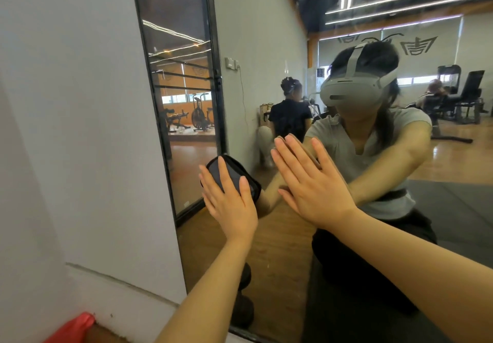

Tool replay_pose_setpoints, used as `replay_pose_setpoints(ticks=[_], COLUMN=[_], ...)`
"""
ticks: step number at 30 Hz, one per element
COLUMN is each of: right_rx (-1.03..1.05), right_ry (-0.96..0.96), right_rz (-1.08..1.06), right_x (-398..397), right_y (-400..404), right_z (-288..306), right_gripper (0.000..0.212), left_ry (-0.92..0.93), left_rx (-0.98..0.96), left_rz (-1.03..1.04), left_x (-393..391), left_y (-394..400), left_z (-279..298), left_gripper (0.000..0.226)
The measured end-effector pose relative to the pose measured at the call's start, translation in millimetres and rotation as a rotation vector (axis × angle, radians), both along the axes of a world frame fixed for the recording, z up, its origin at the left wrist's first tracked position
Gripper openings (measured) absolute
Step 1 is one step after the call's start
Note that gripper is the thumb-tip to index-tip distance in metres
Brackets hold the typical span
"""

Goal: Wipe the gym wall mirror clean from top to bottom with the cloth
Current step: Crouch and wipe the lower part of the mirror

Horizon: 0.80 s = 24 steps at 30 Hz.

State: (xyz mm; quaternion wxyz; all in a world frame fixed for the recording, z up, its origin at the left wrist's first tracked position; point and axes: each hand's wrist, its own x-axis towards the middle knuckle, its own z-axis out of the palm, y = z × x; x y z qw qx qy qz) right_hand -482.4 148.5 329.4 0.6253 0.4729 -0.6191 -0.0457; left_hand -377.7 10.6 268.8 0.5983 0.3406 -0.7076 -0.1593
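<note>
At the far left stands a grey wall (80,129), with a red thing (72,328) low at its foot, then the dark frame (170,129) that marks the mirror's left edge. Just inside that edge the left hand (229,204) lies flat, fingers (210,182) straight and spread, pressing the dark cloth (232,173) against the mirror (280,49) in its lower part; the cloth peeps out above and to the right of the fingers and is not pinched. To the right the right hand (312,182) lies flat on the bare glass, fingers straight and holding nothing, seemingly as a brace. Judging by how low the hands are and the seated reflection, the wipe looks to be in its lower stretch. To do it well, keep the palm flat so the whole cloth bears on the glass, draw it down in overlapping strokes, and run it right up to the frame so no strip is missed along that edge. The bracing palm may leave marks, so its patch will want a pass too. Leftward there is scarcely any room before the frame; rightward the glass runs wide and open; below, a dumbbell (244,300) sits near the bottom edge and could hinder the last strokes
</note>
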Motion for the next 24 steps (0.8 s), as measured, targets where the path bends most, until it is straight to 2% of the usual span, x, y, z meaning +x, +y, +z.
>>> replay_pose_setpoints(ticks=[4,7,11,14,18,21,24], right_rx=[0.003,-0.004,-0.004,-0.01,0.0,-0.009,-0.011], right_ry=[-0.006,-0.004,0.0,0.014,0.011,0.003,0.009], right_rz=[0.011,0.018,0.026,0.032,0.036,0.044,0.046], right_x=[-0.2,-0.3,-0.7,-0.7,-0.7,0.5,1.6], right_y=[0.1,-0.4,-0.1,-0.2,-0.6,-0.3,-0.6], right_z=[1.0,1.0,0.1,0.1,0.1,0.4,0.6], right_gripper=[0.073,0.073,0.074,0.073,0.073,0.074,0.073], left_ry=[0.045,0.095,0.133,0.143,0.146,0.132,0.137], left_rx=[0.095,0.174,0.142,0.064,0.06,0.035,0.053], left_rz=[0.012,-0.021,-0.059,-0.021,0.026,0.041,0.053], left_x=[-0.5,-1.9,2.0,8.8,14.5,16.8,17.9], left_y=[5.9,9.4,4.1,-18.5,-44.5,-51.6,-54.6], left_z=[-28.5,-27.2,4.8,55.2,111.4,111.2,86.6], left_gripper=[0.065,0.065,0.059,0.059,0.058,0.058,0.059])
